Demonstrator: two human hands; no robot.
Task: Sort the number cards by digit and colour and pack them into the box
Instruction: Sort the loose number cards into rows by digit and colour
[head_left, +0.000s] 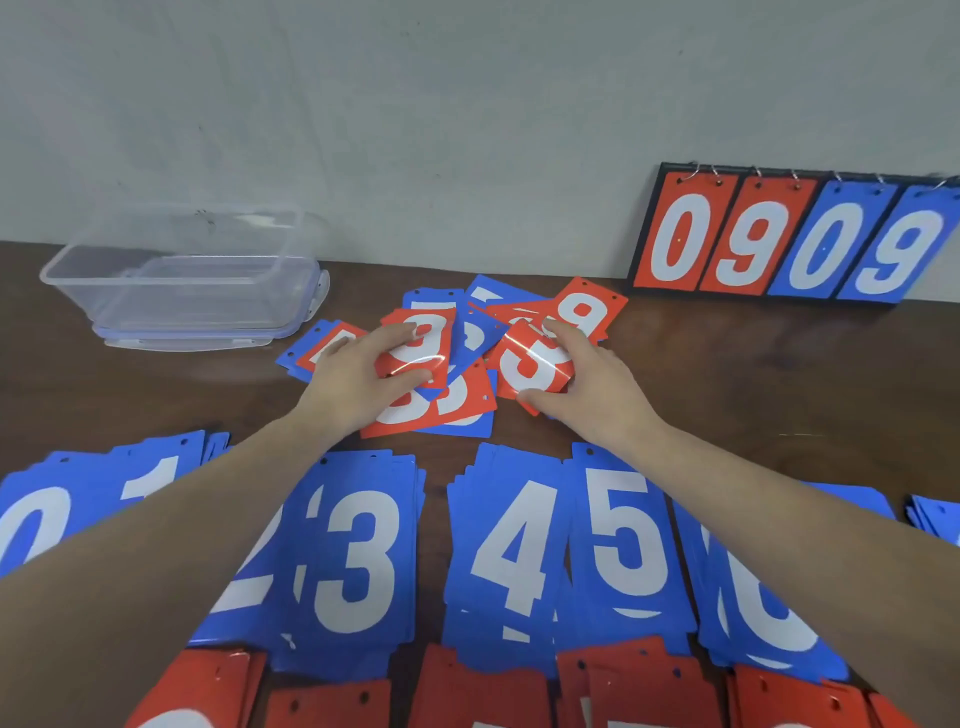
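Observation:
A loose heap of red and blue number cards (467, 332) lies mid-table. My left hand (358, 374) pinches a bent red card (426, 343) at the heap's left side. My right hand (587, 379) grips another curved red card (530, 364) on the heap's right. Sorted blue stacks run along the near side: 0 (31, 519), 1 (156, 473), 3 (358, 551), 4 (509, 540), 5 (623, 530); my arms hide parts of other stacks. Red stacks (467, 691) line the bottom edge. The clear plastic box (182, 275) stands at back left, nothing in it.
A flip scoreboard (789, 244) reading 0 9 0 9 leans against the wall at back right. The box sits on its lid (208, 340). More blue cards (935, 514) lie at the right edge. The wall closes off the table's far side.

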